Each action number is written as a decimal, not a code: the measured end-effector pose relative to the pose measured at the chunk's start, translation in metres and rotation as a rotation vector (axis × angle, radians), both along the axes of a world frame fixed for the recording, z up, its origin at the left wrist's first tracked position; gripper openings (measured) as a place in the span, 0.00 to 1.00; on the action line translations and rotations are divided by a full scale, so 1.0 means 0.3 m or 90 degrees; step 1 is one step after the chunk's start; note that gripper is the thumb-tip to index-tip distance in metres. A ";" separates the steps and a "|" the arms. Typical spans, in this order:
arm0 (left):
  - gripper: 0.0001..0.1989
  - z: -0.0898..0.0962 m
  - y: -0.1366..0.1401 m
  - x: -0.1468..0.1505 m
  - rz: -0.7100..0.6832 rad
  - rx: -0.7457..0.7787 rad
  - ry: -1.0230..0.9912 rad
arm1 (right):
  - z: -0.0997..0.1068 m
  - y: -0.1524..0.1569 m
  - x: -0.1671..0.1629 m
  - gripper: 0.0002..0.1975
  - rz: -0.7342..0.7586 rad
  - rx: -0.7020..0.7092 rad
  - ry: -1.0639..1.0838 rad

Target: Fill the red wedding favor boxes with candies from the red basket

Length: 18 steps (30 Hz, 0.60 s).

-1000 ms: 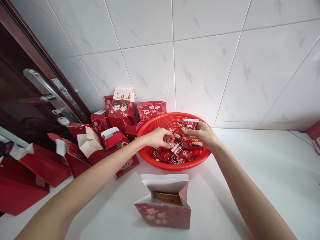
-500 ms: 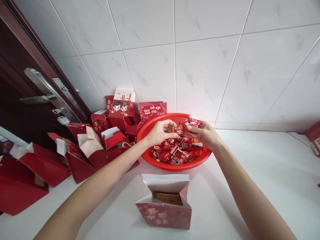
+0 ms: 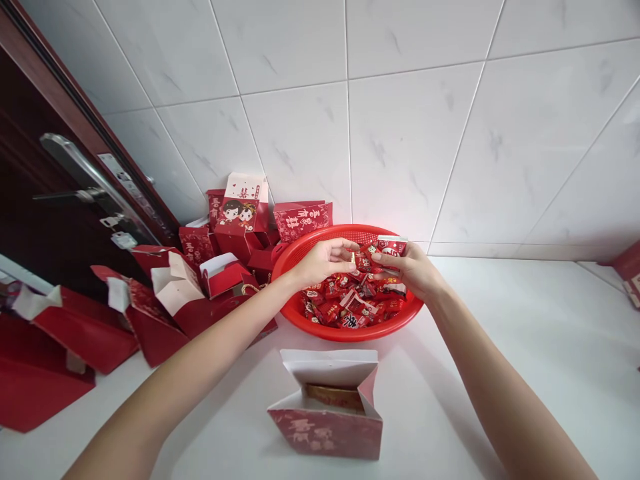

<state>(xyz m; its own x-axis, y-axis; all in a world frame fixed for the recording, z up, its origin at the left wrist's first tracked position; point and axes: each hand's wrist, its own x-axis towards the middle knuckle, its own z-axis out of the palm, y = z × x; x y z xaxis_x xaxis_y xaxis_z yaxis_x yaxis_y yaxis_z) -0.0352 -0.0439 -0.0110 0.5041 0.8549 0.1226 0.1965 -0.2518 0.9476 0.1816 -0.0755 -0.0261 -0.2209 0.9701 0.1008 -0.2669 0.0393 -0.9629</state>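
Note:
Over a red plastic basket (image 3: 350,334) full of red wrapped candies (image 3: 357,303), both my hands work close together. My left hand (image 3: 326,261) pinches a small red wrapped candy (image 3: 364,261) between thumb and fingers. Closed on another red candy packet (image 3: 393,246) with a pale top edge is my right hand (image 3: 416,268), near the basket's right rim. In front of the basket stands an open red gift box (image 3: 327,430), its white-lined flap raised. Something gold and red (image 3: 334,396) lies inside it.
Several red boxes (image 3: 165,313) crowd the left side of the white table (image 3: 500,320), some with open flaps. Behind is a tiled wall (image 3: 400,147). A dark door (image 3: 30,173) with a metal handle is at the left. Another red box (image 3: 631,270) sits at the right edge.
My hands stay over the basket, their fingers shifting slightly on the candies. My left fingers have moved a little off the small candy's face. The view has shifted slightly; the boxes stay put.

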 end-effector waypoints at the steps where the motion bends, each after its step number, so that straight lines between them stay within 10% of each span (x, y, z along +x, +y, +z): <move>1: 0.23 -0.002 0.003 -0.008 -0.012 -0.007 0.016 | 0.000 -0.002 0.000 0.19 -0.004 -0.003 -0.014; 7: 0.22 -0.003 0.001 -0.037 -0.094 -0.019 0.077 | 0.004 -0.007 0.001 0.20 -0.032 -0.038 -0.054; 18: 0.17 -0.025 0.001 0.006 0.071 0.097 0.016 | -0.002 0.005 0.003 0.18 -0.064 -0.007 -0.002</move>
<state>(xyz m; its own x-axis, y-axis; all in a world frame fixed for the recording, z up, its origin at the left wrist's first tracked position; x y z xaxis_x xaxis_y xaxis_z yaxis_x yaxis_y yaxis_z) -0.0335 -0.0435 -0.0185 0.4120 0.8782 0.2431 0.2542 -0.3670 0.8948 0.1826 -0.0740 -0.0266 -0.1233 0.9883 0.0899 -0.2595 0.0553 -0.9642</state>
